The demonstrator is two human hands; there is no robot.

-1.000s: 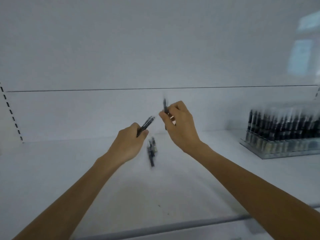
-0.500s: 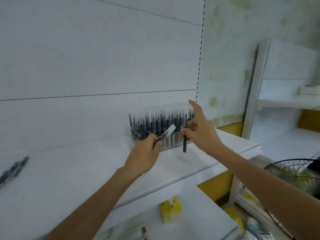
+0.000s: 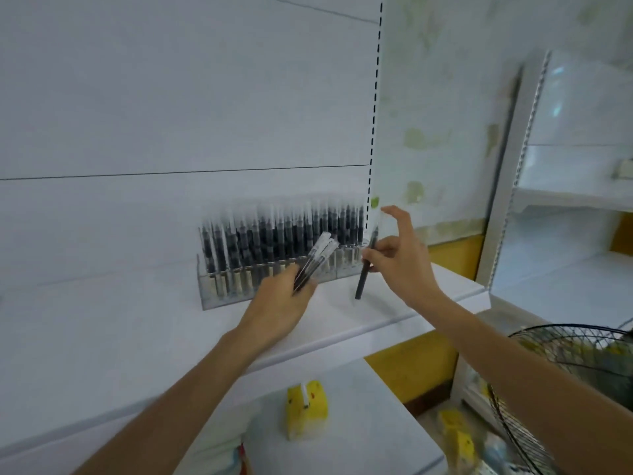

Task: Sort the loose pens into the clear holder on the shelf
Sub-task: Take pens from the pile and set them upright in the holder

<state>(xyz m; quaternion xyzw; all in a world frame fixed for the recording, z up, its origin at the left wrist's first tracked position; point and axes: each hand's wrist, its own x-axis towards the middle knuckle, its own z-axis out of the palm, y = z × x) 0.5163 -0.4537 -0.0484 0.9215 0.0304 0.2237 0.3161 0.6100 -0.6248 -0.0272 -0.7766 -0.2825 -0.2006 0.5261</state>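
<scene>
Left hand (image 3: 281,303): back of the hand towards the camera, fingers curled round a small bundle of pens (image 3: 315,262). These are slim dark barrels with clear caps, slanting up and to the right in front of the holder. Their exact number is blurred.

Right hand (image 3: 400,265): thumb and a bent finger pinch a single pen (image 3: 363,275) on its upper half, and the forefinger is raised and loosely extended. This pen is thin, matt black and nearly upright. Its lower end is close over the shelf (image 3: 137,337), just beside the holder's right end; whether it touches cannot be told.

The holder (image 3: 219,296) is a long, clear plastic, straight-walled tray against the smooth white back panel (image 3: 171,97). It is densely packed with upright rows of pens (image 3: 274,234).

The shelf is flat, white and matt. A lower shelf (image 3: 359,440) carries a yellow carton (image 3: 306,409), and a black wire fan (image 3: 565,371) stands at the right.
</scene>
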